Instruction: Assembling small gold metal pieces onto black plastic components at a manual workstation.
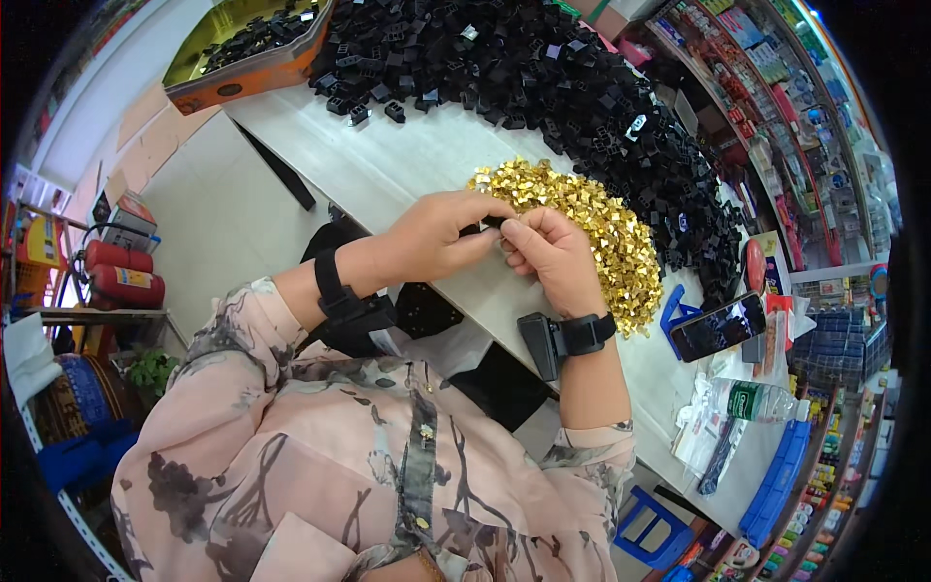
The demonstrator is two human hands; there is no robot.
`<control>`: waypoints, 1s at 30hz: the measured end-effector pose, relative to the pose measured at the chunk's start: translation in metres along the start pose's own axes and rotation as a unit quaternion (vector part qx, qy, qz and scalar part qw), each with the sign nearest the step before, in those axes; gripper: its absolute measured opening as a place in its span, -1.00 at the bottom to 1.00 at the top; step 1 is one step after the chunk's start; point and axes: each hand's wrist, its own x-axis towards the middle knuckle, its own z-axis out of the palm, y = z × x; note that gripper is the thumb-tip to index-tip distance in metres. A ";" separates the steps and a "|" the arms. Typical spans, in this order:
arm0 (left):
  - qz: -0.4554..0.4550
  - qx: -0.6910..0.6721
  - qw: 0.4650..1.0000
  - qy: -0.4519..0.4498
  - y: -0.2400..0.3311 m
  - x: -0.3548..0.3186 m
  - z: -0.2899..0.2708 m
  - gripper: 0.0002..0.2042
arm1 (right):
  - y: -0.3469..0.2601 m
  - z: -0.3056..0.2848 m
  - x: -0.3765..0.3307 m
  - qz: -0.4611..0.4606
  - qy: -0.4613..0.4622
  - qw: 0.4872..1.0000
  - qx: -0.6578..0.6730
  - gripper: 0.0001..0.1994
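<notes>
My left hand (441, 235) and my right hand (558, 257) meet over the table's near edge, fingertips touching. Between the left thumb and forefinger shows a small black plastic piece (493, 222), mostly covered by the fingers. The right thumb and forefinger are pinched at its end; whether they also hold something small cannot be made out. Just beyond and beside the right hand lies a heap of small shiny gold metal pieces (606, 233). Behind that spreads a large pile of black plastic pieces (485, 58), small and box-shaped.
An orange cardboard box (242, 89) with black pieces stands far left on the pale table (427, 145). To the right are a phone (720, 328) on a blue stand, a water bottle (756, 401) and a blue tray (776, 482). Fire extinguishers (124, 281) stand at left.
</notes>
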 end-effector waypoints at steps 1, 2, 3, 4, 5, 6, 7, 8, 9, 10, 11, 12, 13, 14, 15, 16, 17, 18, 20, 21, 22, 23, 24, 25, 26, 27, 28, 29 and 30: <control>0.000 0.000 1.000 -0.001 0.001 0.000 -0.001 -0.79 | 0.000 -0.001 0.000 0.008 -0.011 1.000 -0.002 -0.84; -0.054 -0.051 0.997 -0.015 0.003 -0.001 -0.002 -0.80 | -0.001 -0.002 0.001 0.007 -0.011 1.000 -0.001 -0.84; -0.107 -0.102 0.989 -0.029 0.005 -0.002 -0.003 -0.81 | -0.001 -0.002 0.002 0.006 -0.011 1.000 0.005 -0.84; -0.159 -0.153 0.974 -0.042 0.008 -0.001 -0.004 -0.83 | -0.001 -0.003 0.003 0.005 -0.012 1.000 0.009 -0.84; -0.159 -0.153 0.974 -0.042 0.008 0.000 -0.005 -0.83 | -0.002 -0.004 0.003 0.004 -0.012 1.000 0.014 -0.84; -0.191 -0.212 0.958 -0.008 0.008 0.003 -0.005 -0.83 | -0.002 -0.005 0.002 0.004 -0.012 1.000 0.013 -0.84; -0.221 -0.270 0.937 0.027 0.007 0.006 -0.006 -0.83 | -0.002 -0.005 0.001 -0.009 0.010 1.000 -0.017 -0.83; -0.250 -0.326 0.909 0.061 0.006 0.008 -0.007 -0.83 | -0.001 -0.006 0.000 -0.022 0.032 0.998 -0.047 -0.83; -0.250 -0.326 0.910 0.063 0.004 0.008 -0.009 -0.83 | -0.001 -0.006 0.000 -0.035 0.052 0.995 -0.076 -0.82; -0.249 -0.298 0.920 0.059 0.002 0.007 -0.011 -0.82 | 0.000 -0.006 -0.001 -0.036 0.050 0.995 -0.076 -0.82; -0.248 -0.270 0.929 0.055 -0.001 0.006 -0.012 -0.80 | 0.002 -0.007 -0.001 -0.072 0.059 0.981 -0.167 -0.81; -0.247 -0.243 0.937 0.050 -0.003 0.005 -0.012 -0.79 | 0.003 -0.007 -0.001 -0.108 0.069 0.958 -0.257 -0.80; -0.247 -0.243 0.937 0.050 -0.004 0.004 -0.012 -0.79 | 0.004 -0.008 -0.002 -0.142 0.078 0.925 -0.343 -0.80; -0.226 -0.214 0.949 0.048 -0.004 0.004 -0.009 -0.78 | 0.004 -0.008 -0.003 -0.140 0.082 0.925 -0.344 -0.80; -0.205 -0.186 0.960 0.045 -0.005 0.004 -0.005 -0.77 | 0.003 -0.007 -0.004 -0.163 0.087 0.906 -0.382 -0.80; -0.182 -0.160 0.969 0.041 -0.005 0.004 -0.002 -0.76 | 0.003 -0.006 -0.005 -0.184 0.093 0.884 -0.420 -0.80; -0.181 -0.165 0.969 0.034 -0.006 0.003 0.000 -0.76 | 0.002 -0.005 -0.006 -0.203 0.099 0.860 -0.458 -0.80; -0.171 -0.157 0.971 0.051 -0.006 0.002 -0.001 -0.77 | 0.002 -0.003 -0.005 -0.197 0.106 0.859 -0.460 -0.80; -0.151 -0.148 0.974 0.083 -0.005 0.000 0.000 -0.80 | -0.001 -0.002 -0.003 -0.169 0.090 0.872 -0.450 -0.83; -0.147 -0.158 0.974 0.074 -0.007 -0.001 0.001 -0.80 | -0.002 -0.002 -0.003 -0.154 0.082 0.878 -0.445 -0.84; -0.142 -0.160 0.973 0.087 -0.009 -0.002 0.001 -0.80 | -0.003 -0.003 -0.003 -0.146 0.093 0.877 -0.448 -0.84; -0.137 -0.161 0.972 0.101 -0.011 -0.003 0.001 -0.79 | -0.004 -0.003 -0.004 -0.122 0.094 0.911 -0.383 -0.85; -0.133 -0.159 0.971 0.117 -0.010 -0.001 0.001 -0.79 | -0.004 -0.003 -0.002 -0.100 0.094 0.940 -0.313 -0.86; -0.131 -0.166 0.971 0.112 -0.008 0.001 0.002 -0.79 | -0.004 -0.003 -0.002 -0.080 0.092 0.963 -0.241 -0.86; -0.123 -0.123 0.981 0.080 -0.004 0.001 0.002 -0.79 | -0.003 -0.003 -0.002 -0.077 0.099 0.962 -0.243 -0.86; -0.114 -0.080 0.989 0.049 0.001 0.003 0.002 -0.78 | -0.001 -0.004 -0.002 -0.106 0.086 0.980 -0.146 -0.86; -0.105 -0.036 0.994 0.019 0.003 0.004 0.003 -0.78 | 0.001 -0.005 -0.002 -0.135 0.071 0.987 -0.049 -0.86; -0.105 -0.036 0.994 0.018 0.002 0.004 0.004 -0.78 | 0.003 -0.003 -0.001 -0.164 0.051 0.984 0.051 -0.86; -0.063 -0.004 0.998 0.013 0.000 0.003 0.006 -0.77 | 0.004 -0.002 0.000 -0.164 0.051 0.984 0.051 -0.86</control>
